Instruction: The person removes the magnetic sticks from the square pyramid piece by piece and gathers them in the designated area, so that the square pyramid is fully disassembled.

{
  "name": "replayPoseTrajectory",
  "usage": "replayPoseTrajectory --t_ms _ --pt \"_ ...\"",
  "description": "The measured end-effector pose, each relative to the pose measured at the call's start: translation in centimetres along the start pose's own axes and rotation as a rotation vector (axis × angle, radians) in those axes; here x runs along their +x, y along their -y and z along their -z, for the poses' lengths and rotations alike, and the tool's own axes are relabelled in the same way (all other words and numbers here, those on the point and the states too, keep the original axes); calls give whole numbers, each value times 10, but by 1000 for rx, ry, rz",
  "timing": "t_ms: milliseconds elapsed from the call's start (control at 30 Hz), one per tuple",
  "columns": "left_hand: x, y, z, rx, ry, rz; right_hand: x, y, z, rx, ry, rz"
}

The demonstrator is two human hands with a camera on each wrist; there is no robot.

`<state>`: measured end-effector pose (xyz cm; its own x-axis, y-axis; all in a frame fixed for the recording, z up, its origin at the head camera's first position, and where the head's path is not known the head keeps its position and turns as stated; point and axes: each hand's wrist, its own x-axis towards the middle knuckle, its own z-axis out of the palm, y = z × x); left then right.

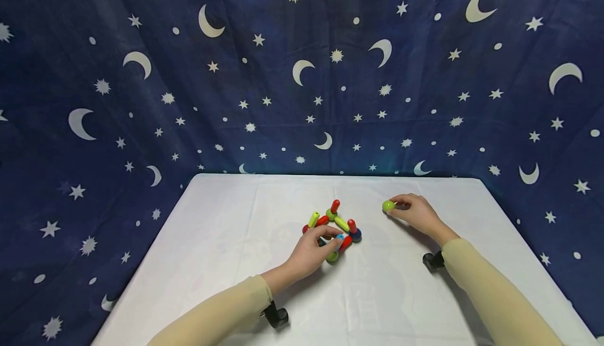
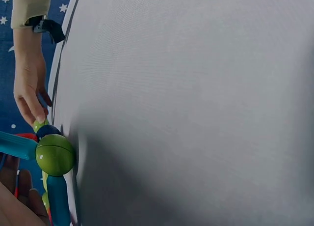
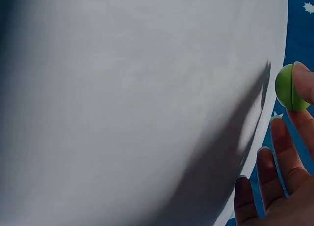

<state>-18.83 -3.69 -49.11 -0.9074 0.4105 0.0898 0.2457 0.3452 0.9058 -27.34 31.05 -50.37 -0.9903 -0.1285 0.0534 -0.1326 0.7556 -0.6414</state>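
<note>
A ring of coloured balls and rods lies mid-table, with red rods (image 1: 352,225) and a yellow-green rod (image 1: 313,219) standing up from it. My left hand (image 1: 306,251) reaches over its near left side, thumb and fingers pinching a blue rod (image 1: 340,237) that stands on the near green ball (image 1: 332,256). In the left wrist view, two blue rods meet at that green ball (image 2: 55,155). Off to the right, my right hand (image 1: 417,214) pinches a loose green ball (image 1: 388,206) between thumb and fingertips. The right wrist view shows a seam round this ball (image 3: 289,88).
A white cloth covers the table (image 1: 212,230). Behind it and along both sides hangs a dark blue curtain (image 1: 283,99) with moons and stars. A black wrist camera (image 1: 276,315) sits under the left sleeve, another (image 1: 432,262) under the right.
</note>
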Motion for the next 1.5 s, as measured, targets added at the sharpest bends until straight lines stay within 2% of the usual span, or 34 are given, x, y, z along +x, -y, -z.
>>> replayPoseTrajectory --t_ms 233,400,700,1167,1500 --pt "0 3 -1 4 -9 4 10 5 -3 -36 26 -33" --pt "1 3 -1 5 -11 10 13 7 -5 -80 33 -27" --pt "1 4 0 -8 -9 28 12 8 -6 -60 29 -27" --pt "1 1 0 -10 -11 20 12 4 -9 -92 13 -3" --pt "2 3 -1 -21 -10 16 13 5 -7 -85 31 13"
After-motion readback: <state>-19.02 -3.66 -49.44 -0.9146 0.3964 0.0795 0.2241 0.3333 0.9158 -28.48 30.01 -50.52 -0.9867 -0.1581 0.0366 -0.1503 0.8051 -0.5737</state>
